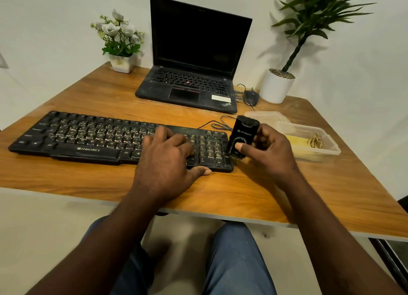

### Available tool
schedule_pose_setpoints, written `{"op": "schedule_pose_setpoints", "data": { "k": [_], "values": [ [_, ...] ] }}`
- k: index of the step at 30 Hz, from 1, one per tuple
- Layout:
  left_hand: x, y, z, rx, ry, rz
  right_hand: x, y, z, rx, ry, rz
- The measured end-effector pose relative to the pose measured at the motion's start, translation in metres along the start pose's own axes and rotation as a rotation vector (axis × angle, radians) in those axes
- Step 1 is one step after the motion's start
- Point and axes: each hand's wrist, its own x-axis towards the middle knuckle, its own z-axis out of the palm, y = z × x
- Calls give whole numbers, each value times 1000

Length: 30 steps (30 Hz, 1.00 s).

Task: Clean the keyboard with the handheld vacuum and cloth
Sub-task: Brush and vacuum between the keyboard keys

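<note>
While the keyboard (88, 138) is lying across the left and middle of the frame on the table (88, 180), the left hand (167, 160) is resting on its right-hand keys, fingers straight and spread, thumb touching the front edge. Just right of that, the vacuum (241, 135) is standing upright at the keyboard's right end, and the right hand (269, 153) is gripping it, thumb on its round button. Further right, a yellow cloth (295, 140) is lying in a clear tub (331, 150).

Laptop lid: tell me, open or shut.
Open. The laptop lid stands upright, its dark screen and its own keys both showing.
</note>
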Motion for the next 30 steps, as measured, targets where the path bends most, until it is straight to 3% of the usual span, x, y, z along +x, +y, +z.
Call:
{"op": "schedule_pose_setpoints", "data": {
  "k": [6, 13, 20, 26, 30],
  "values": [
    [0, 0, 0, -6, -11, -5, -20, -6, -26, 85, -185, 65],
    [0, -1, 3, -4, 27, 7, -5, -10, -4, -7, 29, 83],
    [0, -1, 4, -4, 32, 2, -19, -14, -25, 21, -231, 89],
    [0, -1, 5, -6, 43, -1, -4, -14, -11, -16, 36, 119],
    [-1, 0, 2, -4, 29, -4, -5, -15, -7, -115, -41, 100]
  ]
}}
